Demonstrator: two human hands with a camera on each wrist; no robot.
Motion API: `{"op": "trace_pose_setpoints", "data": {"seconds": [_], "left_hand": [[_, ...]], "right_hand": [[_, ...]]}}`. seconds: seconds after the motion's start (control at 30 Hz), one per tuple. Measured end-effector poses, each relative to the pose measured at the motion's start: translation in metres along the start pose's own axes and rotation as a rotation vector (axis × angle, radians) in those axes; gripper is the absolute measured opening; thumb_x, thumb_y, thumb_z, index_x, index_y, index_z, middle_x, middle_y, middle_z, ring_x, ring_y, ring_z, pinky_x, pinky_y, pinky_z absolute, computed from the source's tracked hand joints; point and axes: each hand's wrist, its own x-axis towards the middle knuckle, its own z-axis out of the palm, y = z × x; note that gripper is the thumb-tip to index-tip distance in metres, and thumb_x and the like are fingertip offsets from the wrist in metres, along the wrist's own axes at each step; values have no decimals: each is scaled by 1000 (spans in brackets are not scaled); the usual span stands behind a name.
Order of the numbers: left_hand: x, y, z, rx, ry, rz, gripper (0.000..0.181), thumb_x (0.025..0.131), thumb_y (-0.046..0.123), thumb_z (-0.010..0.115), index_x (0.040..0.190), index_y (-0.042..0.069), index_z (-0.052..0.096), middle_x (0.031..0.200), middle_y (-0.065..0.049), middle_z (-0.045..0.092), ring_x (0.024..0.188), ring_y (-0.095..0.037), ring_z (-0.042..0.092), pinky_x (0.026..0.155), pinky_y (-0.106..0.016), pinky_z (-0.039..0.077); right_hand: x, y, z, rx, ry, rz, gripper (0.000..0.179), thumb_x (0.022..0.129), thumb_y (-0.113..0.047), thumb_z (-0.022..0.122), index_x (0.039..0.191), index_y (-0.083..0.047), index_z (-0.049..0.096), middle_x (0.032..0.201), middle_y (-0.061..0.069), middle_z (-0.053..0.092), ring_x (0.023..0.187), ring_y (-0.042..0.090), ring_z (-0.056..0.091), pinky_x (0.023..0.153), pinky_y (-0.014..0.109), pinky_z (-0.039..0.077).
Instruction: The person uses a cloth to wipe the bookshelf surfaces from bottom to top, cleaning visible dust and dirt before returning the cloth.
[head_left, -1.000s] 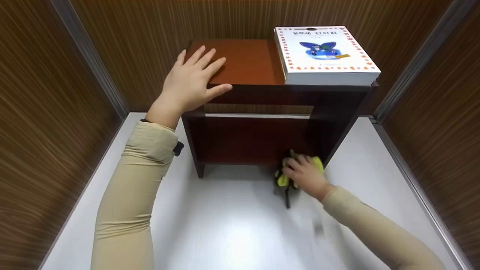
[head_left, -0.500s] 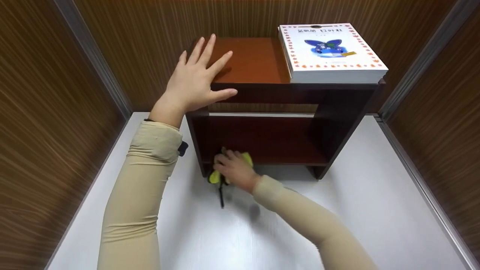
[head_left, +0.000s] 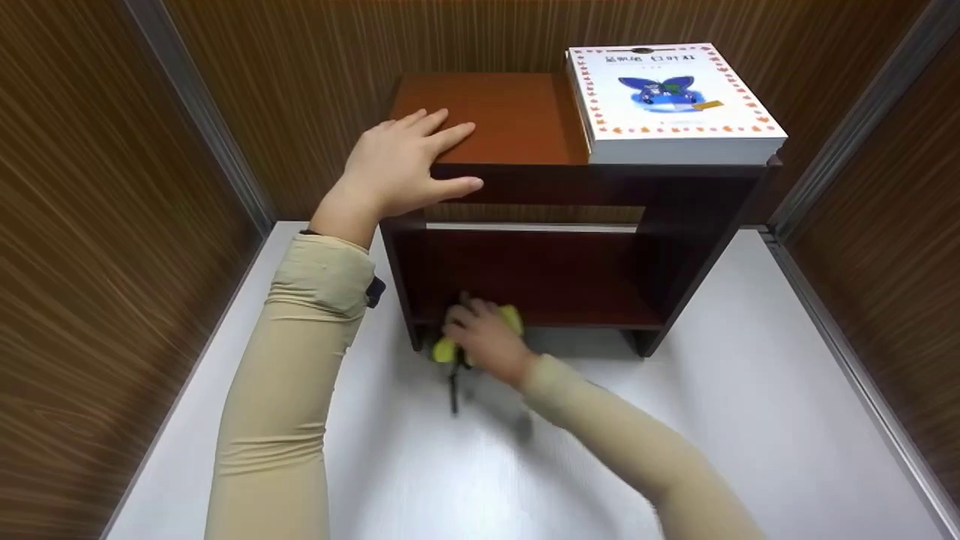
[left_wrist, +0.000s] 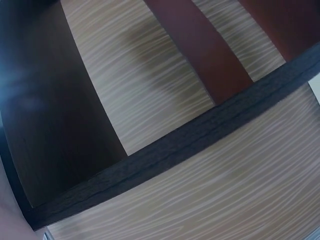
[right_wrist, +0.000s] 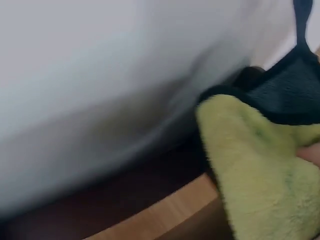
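A small dark-brown shelf unit (head_left: 517,116) with a reddish top stands in front of me. My left hand (head_left: 394,161) rests on the left end of that top, fingers spread and thumb out over the front edge. Low down, at the left part of the lower shelf's front edge, my right hand (head_left: 491,341) grips a bunched yellow cloth (head_left: 445,350) with dark trim. A dark strap hangs from the cloth. In the right wrist view the fluffy cloth (right_wrist: 260,170) fills the right side, hiding most of the hand. The left wrist view shows the unit's dark side panel (left_wrist: 55,115).
Thick white books (head_left: 682,94) with a butterfly cover lie stacked on the right end of the top. Wood-grain walls (head_left: 120,225) enclose the left, back and right. The white floor (head_left: 465,472) spreads in front of the unit.
My right hand has swept the cloth leftward along the lower shelf's front edge, mostly in the first half second. My left hand, fingers raised half a second ago, has lowered them onto the top.
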Motion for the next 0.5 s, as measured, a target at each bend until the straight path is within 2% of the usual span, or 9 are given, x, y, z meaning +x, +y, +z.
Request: {"op": "trace_pose_setpoints", "data": {"seconds": [0.13, 0.33, 0.43, 0.5], "left_hand": [[1, 2, 1, 3, 3, 5, 80, 82, 77, 32, 148, 32, 26, 152, -7, 25, 138, -28, 22, 107, -48, 23], [4, 5, 0, -8, 2, 20, 79, 83, 75, 33, 148, 31, 26, 152, -8, 25, 138, -28, 22, 108, -48, 21], [4, 4, -1, -8, 6, 18, 79, 83, 75, 33, 148, 31, 26, 152, -8, 25, 138, -28, 22, 108, -48, 21], [2, 3, 1, -7, 13, 13, 79, 83, 75, 33, 148, 31, 26, 152, -8, 25, 138, -28, 22, 108, -49, 22]], "right_hand": [[-60, 39, -21, 33, 25, 51, 46, 57, 3, 75, 98, -14, 62, 107, 5, 54, 93, 29, 50, 77, 43, 45], [-151, 98, -57, -26, 23, 129, 50, 50, 9, 68, 97, -9, 61, 105, 10, 55, 88, 35, 49, 73, 47, 42], [-181, 118, -75, -84, -21, 134, 49, 51, 9, 72, 96, -8, 61, 104, 11, 55, 86, 36, 48, 70, 46, 41], [-190, 124, -87, -113, -59, 103, 49, 52, 9, 75, 96, -7, 61, 103, 12, 54, 83, 36, 47, 67, 45, 40]]}}
